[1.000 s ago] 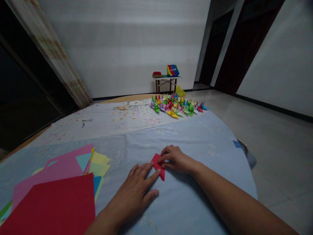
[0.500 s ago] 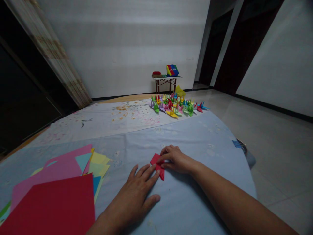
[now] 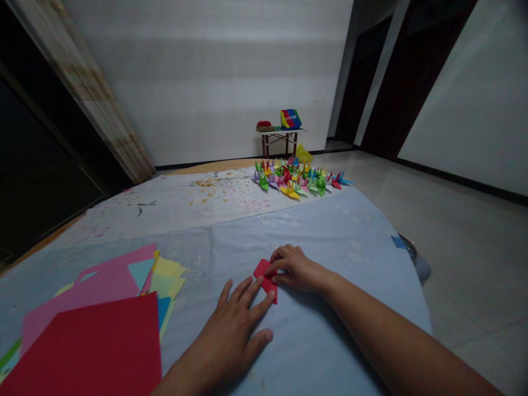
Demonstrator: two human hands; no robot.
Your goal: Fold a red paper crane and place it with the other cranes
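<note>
A small piece of folded red paper [image 3: 269, 285] lies on the light blue cloth in front of me. My left hand [image 3: 241, 313] is spread out flat, its index and middle fingertips pressing the left and lower edges of the paper. From the right, my right hand [image 3: 292, 268] has its thumb and fingers pinched together on the paper's upper right side. Those fingers hide part of the paper.
Sheets of coloured paper lie at the left, with a large red sheet [image 3: 91, 346] on top and a pink sheet [image 3: 53, 319] under it. Several folded paper cranes [image 3: 291, 190] stand at the far right of the table. A small side table [image 3: 280, 132] is behind.
My left index finger has slid slightly right along the paper's lower part, and that part now looks wider and flatter. My right hand has stayed in place.
</note>
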